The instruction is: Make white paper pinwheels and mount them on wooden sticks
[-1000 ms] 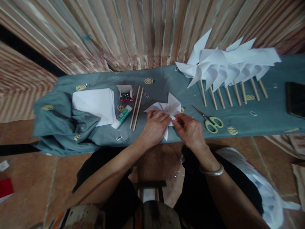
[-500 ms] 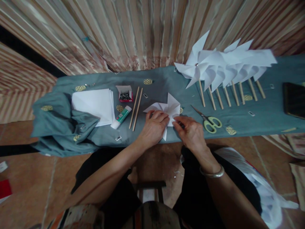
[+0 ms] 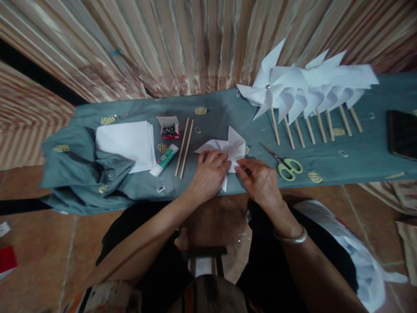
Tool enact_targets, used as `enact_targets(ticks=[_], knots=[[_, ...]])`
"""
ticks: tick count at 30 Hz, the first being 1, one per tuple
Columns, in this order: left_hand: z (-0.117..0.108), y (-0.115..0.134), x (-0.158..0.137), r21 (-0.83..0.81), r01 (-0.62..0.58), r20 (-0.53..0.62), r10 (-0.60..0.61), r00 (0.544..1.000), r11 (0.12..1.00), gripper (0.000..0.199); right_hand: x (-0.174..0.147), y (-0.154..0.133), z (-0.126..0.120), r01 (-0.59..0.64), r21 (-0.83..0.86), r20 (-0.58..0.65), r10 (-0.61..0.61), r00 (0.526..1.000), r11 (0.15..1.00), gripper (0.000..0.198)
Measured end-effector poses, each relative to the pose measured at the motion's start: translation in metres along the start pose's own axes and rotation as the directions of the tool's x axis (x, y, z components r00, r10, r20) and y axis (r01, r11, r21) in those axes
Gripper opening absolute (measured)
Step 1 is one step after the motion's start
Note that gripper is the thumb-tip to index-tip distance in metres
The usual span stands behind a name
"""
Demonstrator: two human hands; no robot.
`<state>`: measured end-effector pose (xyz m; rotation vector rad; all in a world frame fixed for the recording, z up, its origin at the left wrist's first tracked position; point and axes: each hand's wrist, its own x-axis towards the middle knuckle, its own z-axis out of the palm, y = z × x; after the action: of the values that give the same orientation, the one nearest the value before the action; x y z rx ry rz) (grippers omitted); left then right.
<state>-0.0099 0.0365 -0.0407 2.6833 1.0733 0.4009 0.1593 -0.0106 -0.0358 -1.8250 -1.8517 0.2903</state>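
A white paper pinwheel (image 3: 237, 141) without a stick lies near the table's front edge, its blades pointing several ways. My left hand (image 3: 211, 176) presses on its left and middle part, fingers bent over the paper and holding it down. Thumb and fingertips of my right hand (image 3: 261, 180) pinch its lower right edge. The hands hide part of the paper's centre. To the right lie green-handled scissors (image 3: 288, 168), apart from my hand. Two wooden sticks (image 3: 186, 150) lie left of the pinwheel, beside a glue stick (image 3: 164, 160) and a small open box (image 3: 168, 129) of shiny metal pieces.
Several finished pinwheels (image 3: 288, 89) on sticks lie overlapping at the back right. A stack of white paper (image 3: 125, 141) rests at the left, partly under bunched blue-green tablecloth (image 3: 74, 169). A dark device (image 3: 402, 134) sits far right. A plastic bag (image 3: 355, 261) stands below, right.
The whole view has shifted very slightly. Both hands keep almost the same place on the paper pinwheel.
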Motion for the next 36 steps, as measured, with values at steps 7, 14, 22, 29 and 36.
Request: enact_targets(ticks=[7,14,22,29,36], knots=[[0.000,-0.001,0.001,-0.003,-0.013,-0.014,0.013,1.000,1.000,0.030,-0.002,-0.001,0.001,0.007,-0.027,-0.006,-0.007,1.000,1.000,0.027],[0.001,0.000,0.001,0.041,-0.040,-0.039,0.041,0.998,0.998,0.028,-0.001,-0.007,-0.001,0.072,-0.090,-0.013,-0.073,0.997,0.993,0.032],[0.001,0.000,0.000,0.023,-0.012,-0.025,0.013,1.000,1.000,0.029,0.002,-0.006,0.015,0.080,-0.082,-0.010,-0.081,0.997,0.993,0.040],[0.000,0.001,0.000,-0.004,0.005,-0.006,-0.005,1.000,1.000,0.031,0.006,-0.007,0.014,0.083,-0.114,0.007,-0.083,0.997,0.990,0.038],[0.001,0.001,0.000,0.005,0.020,-0.001,-0.020,1.000,1.000,0.030,0.006,-0.009,0.012,0.104,-0.193,0.038,-0.099,0.994,0.976,0.036]])
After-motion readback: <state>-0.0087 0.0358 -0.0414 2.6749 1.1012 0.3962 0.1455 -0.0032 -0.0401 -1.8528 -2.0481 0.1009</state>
